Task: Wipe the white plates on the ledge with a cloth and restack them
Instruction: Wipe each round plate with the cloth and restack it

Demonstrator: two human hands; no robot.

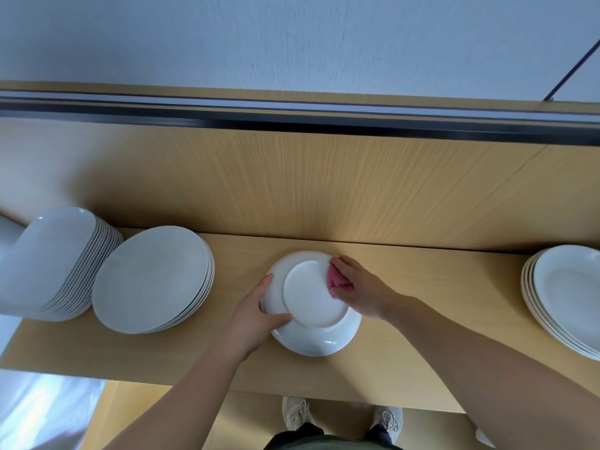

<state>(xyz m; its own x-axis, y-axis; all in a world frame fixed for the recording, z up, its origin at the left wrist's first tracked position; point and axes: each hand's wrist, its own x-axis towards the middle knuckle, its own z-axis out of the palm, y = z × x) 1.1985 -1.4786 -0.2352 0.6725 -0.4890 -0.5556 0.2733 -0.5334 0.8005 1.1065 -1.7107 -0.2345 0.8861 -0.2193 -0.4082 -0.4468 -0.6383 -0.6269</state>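
Note:
A white plate (310,297) is turned upside down over the middle of the wooden ledge (422,319), its foot ring facing up. My left hand (256,315) grips its left rim, thumb on the underside. My right hand (360,287) presses a pink cloth (337,279) against the plate's right rim. A short stack of white plates (152,277) lies to the left. A taller stack (55,264) leans beyond it at the far left. Another stack (565,293) rests at the right end.
A wood-grain panel (292,183) rises behind the ledge, topped by a dark rail (292,115) and a pale wall. Below the ledge's front edge my two shoes (341,417) stand on the floor.

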